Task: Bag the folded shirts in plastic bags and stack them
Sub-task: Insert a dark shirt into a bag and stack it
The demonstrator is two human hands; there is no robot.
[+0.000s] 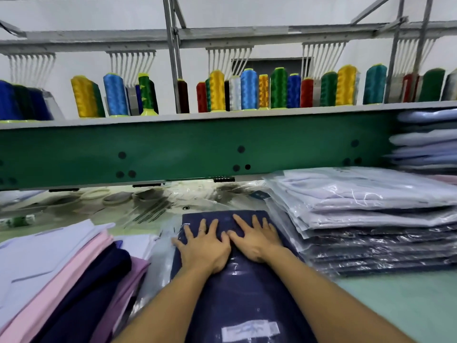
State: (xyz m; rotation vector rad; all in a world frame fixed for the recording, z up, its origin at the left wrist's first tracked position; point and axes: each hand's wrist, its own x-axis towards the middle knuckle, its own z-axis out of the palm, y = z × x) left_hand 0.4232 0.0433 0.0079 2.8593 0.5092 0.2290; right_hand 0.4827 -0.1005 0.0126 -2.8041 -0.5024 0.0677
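One pile of unbagged shirts lies at left. At bench centre lies one navy shirt in one plastic bag, long axis near-to-far. The left hand and right hand press flat on it, fingers straight. One stack of bagged shirts stands at right.
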